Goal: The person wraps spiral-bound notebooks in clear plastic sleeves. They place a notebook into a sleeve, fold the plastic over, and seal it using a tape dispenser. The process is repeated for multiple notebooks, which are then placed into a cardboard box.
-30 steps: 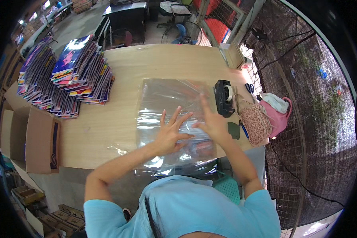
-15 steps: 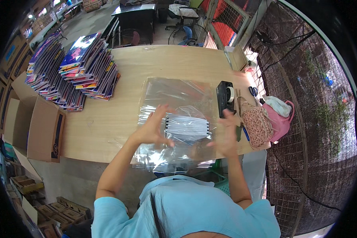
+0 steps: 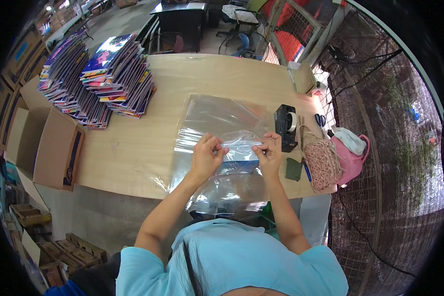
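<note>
A clear plastic sheet or bag point(image 3: 202, 116) lies spread over the front middle of the table, its lower part hanging at the edge. My left hand point(image 3: 206, 157) is closed in a pinch at the left end of a gathered fold of the plastic. At that fold's right end, my right hand point(image 3: 268, 154) pinches with thumb and fingertips. Between the hands the film is bunched and glossy, with whitish and bluish patches under it; the white bundle with dark ends is mostly hidden. Right of my right hand stands a black tape dispenser point(image 3: 285, 127) with a roll of tape.
Two tall stacks of spiral notebooks point(image 3: 118, 79) stand at the table's far left, beside an open cardboard box point(image 3: 54, 148). To the right lie scissors point(image 3: 320, 120), a dark green piece point(image 3: 293, 169), a blue pen point(image 3: 307, 172), a patterned pouch point(image 3: 321, 165) and a pink bag point(image 3: 349, 158).
Both hands, spread apart above the plastic before, have come closer together and now pinch it. The white bundle, plain to see earlier, is now largely covered. The view has shifted slightly.
</note>
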Tool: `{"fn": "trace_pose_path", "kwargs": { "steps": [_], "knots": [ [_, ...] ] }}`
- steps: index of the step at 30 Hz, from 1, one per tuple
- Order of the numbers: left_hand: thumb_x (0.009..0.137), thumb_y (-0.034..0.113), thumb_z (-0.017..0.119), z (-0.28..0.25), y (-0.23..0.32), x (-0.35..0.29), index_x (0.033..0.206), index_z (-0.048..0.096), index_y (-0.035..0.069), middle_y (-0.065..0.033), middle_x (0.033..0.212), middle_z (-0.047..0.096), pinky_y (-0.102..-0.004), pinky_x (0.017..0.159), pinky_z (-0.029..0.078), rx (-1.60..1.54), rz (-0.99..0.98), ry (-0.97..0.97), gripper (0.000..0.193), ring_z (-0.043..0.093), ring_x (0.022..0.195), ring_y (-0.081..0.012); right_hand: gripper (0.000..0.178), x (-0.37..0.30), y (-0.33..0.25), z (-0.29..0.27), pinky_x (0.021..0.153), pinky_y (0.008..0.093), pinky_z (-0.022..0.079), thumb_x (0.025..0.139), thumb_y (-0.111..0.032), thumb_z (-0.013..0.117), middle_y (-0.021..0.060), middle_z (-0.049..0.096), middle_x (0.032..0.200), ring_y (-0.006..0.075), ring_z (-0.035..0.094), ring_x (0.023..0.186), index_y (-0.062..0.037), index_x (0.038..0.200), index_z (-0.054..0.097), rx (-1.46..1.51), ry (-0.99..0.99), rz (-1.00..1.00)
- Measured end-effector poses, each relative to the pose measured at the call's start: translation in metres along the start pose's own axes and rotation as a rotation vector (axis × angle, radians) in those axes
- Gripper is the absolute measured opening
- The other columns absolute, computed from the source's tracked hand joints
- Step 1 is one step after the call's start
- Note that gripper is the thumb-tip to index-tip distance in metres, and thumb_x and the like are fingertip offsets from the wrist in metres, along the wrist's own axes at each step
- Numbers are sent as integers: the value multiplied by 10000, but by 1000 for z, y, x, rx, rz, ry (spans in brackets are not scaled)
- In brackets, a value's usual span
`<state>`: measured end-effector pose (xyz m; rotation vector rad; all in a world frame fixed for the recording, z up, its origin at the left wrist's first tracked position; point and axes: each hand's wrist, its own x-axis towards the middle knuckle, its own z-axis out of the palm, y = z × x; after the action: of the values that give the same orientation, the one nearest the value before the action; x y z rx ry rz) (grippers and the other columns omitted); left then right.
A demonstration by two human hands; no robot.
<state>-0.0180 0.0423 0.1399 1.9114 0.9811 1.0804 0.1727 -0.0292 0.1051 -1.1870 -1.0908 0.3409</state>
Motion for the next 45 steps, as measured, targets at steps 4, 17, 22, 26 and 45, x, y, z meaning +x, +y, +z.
{"fn": "trace_pose_path", "kwargs": {
  "steps": [4, 17, 22, 26, 45],
  "knots": [
    [684, 26, 759, 11, -10, -4, 726, 592, 2, -82, 732, 539, -318, 520, 457, -13, 57, 50, 174, 546, 595, -187, 163, 1, 16, -9, 784, 259, 461, 729, 63, 721, 96, 414, 1111, 159, 558, 877, -10, 728, 575, -87, -100, 52],
    [657, -108, 669, 33, -39, 9, 784, 685, -6, -85, 802, 674, -287, 741, 495, -590, -249, -88, 163, 630, 803, -169, 515, 51, 30, -34, 962, 354, 396, 605, -14, 768, 95, 440, 1274, 193, 466, 1158, -11, 1102, 633, 191, -454, 684],
    [642, -147, 616, 37, -38, 12, 655, 662, 22, -78, 737, 661, -287, 725, 494, -515, -217, -20, 176, 628, 769, -175, 322, 26, -41, -5, 1085, 431, 270, 634, -21, 743, 97, 471, 1276, 237, 456, 1216, -75, 950, 717, -368, -349, -80],
    [634, -147, 625, 39, -39, 7, 644, 651, 18, -76, 710, 654, -288, 728, 491, -461, -130, 26, 167, 620, 759, -175, 194, -11, -47, 11, 1124, 498, 191, 721, -15, 700, 64, 619, 1066, 221, 590, 1065, -130, 874, 732, -615, -302, -254],
    [626, 237, 799, 5, 4, 79, 1227, 561, 32, -175, 1061, 574, -370, 824, 490, 295, 225, -989, 679, 591, 998, -324, 438, -45, -14, -22, 1057, 570, 208, 722, -107, 640, 38, 590, 1069, 222, 487, 1210, -156, 1157, 634, -818, -460, -610]
  ]
}}
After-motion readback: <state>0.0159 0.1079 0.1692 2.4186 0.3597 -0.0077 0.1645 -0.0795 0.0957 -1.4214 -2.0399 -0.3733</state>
